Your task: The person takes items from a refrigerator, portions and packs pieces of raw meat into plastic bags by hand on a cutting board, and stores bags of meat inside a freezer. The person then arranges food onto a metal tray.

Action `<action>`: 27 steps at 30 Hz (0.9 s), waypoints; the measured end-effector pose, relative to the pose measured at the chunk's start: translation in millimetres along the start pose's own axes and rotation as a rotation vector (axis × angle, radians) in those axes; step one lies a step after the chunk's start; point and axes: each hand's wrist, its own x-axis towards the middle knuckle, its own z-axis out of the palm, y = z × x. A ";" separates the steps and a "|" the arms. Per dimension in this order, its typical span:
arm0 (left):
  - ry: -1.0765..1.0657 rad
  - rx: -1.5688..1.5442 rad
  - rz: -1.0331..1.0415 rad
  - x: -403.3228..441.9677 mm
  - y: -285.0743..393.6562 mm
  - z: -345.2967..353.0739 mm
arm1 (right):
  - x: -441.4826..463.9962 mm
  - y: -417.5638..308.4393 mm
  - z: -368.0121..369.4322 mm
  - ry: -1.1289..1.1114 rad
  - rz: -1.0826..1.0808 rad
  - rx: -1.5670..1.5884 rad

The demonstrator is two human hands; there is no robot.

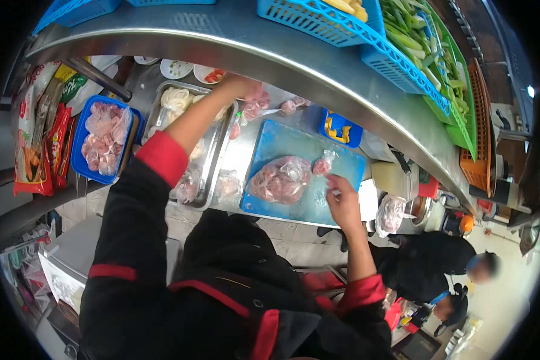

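My left hand reaches under the steel shelf beside small bags of pink meat; its fingers are partly hidden and blurred, so I cannot tell whether it grips one. On the blue cutting board lies a large clear plastic bag of pink meat. A small tied bag of meat rests to the right of it. Just below that small bag is my right hand, its fingers loosely bent, thumb and forefinger apart, with nothing visible between them. Another small bag of meat lies behind the board.
A steel tray with white rings and bagged pieces stands left of the board. Further left is a blue tub of bagged meat. A blue container holds yellow pieces. The steel shelf overhangs the counter. Two people are at the right.
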 end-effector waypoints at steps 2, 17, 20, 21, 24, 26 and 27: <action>-0.148 0.571 -0.047 -46.2 -2.5 21.3 | 38.3 -10.0 19.2 -0.041 -0.229 -0.123; 0.195 0.929 0.278 -61.1 -14.0 78.0 | 254.8 38.6 108.3 0.278 -0.339 -0.272; 0.093 0.777 0.199 -79.4 23.7 92.1 | 184.7 13.9 39.7 0.214 -0.034 0.133; -0.019 0.626 0.305 -89.5 28.2 104.9 | 157.8 9.2 22.3 0.295 -0.014 0.285; -0.188 0.462 0.374 -116.8 46.0 151.2 | 80.3 19.3 -22.6 0.374 0.109 0.432; -0.251 0.455 0.339 -115.1 44.4 167.4 | 56.0 76.4 -29.5 0.413 0.120 0.293; -0.191 0.440 0.385 -102.2 26.2 166.2 | 53.4 108.4 -18.8 0.439 0.133 0.155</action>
